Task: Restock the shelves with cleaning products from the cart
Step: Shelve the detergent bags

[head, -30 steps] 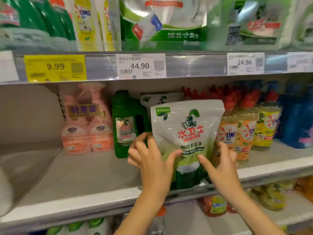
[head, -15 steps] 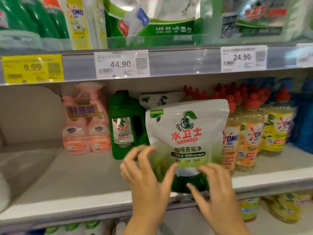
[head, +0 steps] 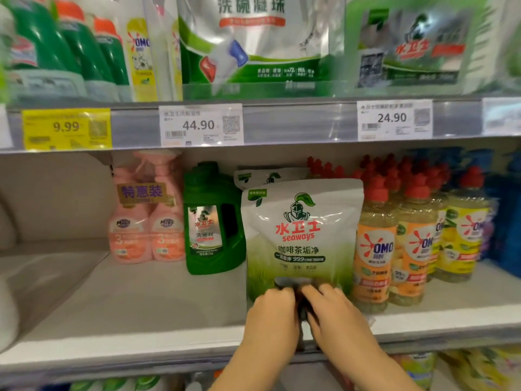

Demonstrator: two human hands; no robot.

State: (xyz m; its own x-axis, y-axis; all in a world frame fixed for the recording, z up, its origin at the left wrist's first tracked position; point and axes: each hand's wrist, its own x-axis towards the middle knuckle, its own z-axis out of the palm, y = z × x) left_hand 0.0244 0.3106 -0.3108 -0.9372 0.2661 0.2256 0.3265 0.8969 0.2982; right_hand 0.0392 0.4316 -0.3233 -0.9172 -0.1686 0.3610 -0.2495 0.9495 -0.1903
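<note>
Pouch [head: 303, 235]: left hand [head: 270, 314] and right hand [head: 335, 314], earlier spread, are now curling onto its base, seating it on shelf [head: 141, 306].

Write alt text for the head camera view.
The left hand and right hand grip the bottom edge of a white-and-green pouch standing upright on a shop shelf. A green jug and pink spray bottles stand to its left, red-capped bottles to its right.
</note>
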